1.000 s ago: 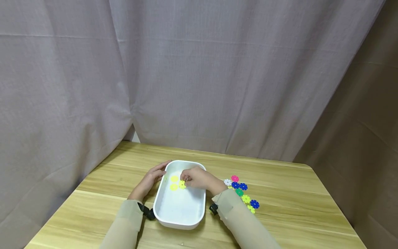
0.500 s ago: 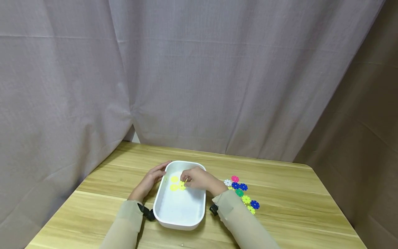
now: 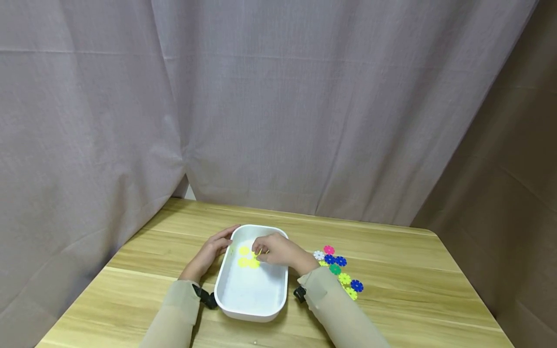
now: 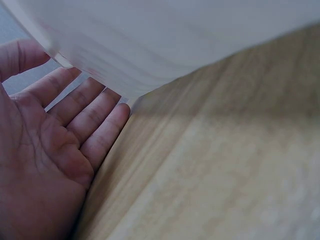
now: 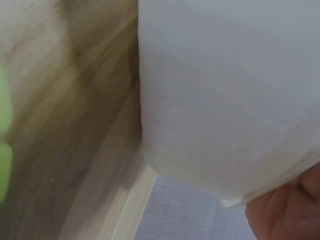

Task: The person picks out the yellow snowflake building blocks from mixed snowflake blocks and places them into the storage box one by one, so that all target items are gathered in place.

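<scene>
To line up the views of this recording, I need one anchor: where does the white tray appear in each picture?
Head: the white tray is just left of centre, low in the picture, on the table.
Left wrist: the tray's outer side spans the top, above the left hand.
Right wrist: the tray's outer side fills much of the centre and right.
Shared landmark: the wood-grain tabletop.

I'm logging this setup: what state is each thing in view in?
White tub, upright and uncovered
Yellow discs, lying in the tub
Coloured discs, lying on the table
Left hand, fingers against the tub's outside
Right hand, pinching one yellow disc
Curtain, hanging in folds
</scene>
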The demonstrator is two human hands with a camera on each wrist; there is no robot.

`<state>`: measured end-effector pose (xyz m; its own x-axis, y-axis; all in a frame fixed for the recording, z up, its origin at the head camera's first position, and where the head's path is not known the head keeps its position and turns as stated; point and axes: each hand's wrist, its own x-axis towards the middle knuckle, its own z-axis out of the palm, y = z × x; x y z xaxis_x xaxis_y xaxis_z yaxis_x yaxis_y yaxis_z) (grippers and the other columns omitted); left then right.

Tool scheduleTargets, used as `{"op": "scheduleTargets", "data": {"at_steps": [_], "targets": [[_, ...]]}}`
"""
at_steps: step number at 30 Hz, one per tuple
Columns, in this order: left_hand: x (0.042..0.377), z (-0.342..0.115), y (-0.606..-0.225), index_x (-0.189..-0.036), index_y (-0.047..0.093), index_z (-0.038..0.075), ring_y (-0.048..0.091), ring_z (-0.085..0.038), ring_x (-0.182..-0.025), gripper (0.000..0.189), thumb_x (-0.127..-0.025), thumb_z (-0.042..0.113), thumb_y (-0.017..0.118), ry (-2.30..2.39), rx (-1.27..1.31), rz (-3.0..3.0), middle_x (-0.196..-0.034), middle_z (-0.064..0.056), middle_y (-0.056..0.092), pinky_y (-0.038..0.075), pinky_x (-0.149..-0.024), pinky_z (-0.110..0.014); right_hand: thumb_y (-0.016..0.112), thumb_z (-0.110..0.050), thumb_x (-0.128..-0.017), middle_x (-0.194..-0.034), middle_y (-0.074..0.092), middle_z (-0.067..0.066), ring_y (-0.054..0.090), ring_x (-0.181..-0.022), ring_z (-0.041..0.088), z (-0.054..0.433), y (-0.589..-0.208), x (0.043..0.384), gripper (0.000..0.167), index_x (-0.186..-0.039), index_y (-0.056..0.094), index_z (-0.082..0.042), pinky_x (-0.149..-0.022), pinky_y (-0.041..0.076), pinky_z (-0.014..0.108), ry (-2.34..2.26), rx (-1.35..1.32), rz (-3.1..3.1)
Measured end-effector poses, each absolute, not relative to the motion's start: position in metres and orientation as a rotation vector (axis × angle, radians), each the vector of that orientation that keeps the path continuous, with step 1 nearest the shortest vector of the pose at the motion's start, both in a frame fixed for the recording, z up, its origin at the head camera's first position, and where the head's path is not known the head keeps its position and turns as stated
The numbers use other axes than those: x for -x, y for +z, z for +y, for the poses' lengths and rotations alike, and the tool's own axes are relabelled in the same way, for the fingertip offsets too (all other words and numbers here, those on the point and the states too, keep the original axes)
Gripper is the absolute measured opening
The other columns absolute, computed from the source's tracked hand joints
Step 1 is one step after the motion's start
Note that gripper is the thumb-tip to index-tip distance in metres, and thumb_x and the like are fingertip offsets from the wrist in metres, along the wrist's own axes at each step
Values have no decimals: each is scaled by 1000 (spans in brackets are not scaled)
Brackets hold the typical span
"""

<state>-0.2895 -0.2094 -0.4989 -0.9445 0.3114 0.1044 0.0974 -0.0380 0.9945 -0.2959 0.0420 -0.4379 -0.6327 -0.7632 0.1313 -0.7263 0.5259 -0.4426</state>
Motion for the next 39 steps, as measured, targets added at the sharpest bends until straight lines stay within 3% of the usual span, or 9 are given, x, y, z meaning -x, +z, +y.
{"op": "scheduleTargets", "data": {"at_steps": [7, 15, 26, 39], "targets": [[288, -208, -498, -152, 46, 13, 43, -26, -139, 57, -95, 13, 48, 2115, -442, 2072, -156, -9, 42, 42, -106, -26, 74, -12, -90, -94, 73, -1, 66, -83, 6, 45, -441, 298, 16, -105, 72, -7, -80, 57, 28, -812, 1333, 2644], [290, -208, -498, -152, 46, 12, 43, -27, -140, 57, -95, 11, 47, 2110, -455, 2080, -156, -9, 43, 40, -109, -30, 75, -14, -91, -94, 73, -2, 66, -82, 4, 48, -445, 300, 18, -106, 71, -6, -78, 57, 23, -916, 1389, 2613], [290, -208, -499, -151, 47, 11, 43, -28, -140, 56, -95, 10, 48, 2135, -463, 2052, -156, -10, 43, 42, -107, -28, 76, -14, -89, -95, 73, 1, 69, -89, 12, 51, -443, 297, 23, -107, 69, -1, -83, 58, 32, -1147, 1455, 2538], [290, -208, -500, -151, 48, 14, 45, -25, -138, 57, -94, 12, 49, 2121, -422, 2070, -155, -7, 45, 43, -105, -26, 74, -15, -91, -95, 72, -3, 67, -88, 6, 52, -443, 295, 21, -106, 69, -1, -84, 56, 26, -1160, 1457, 2607]]}}
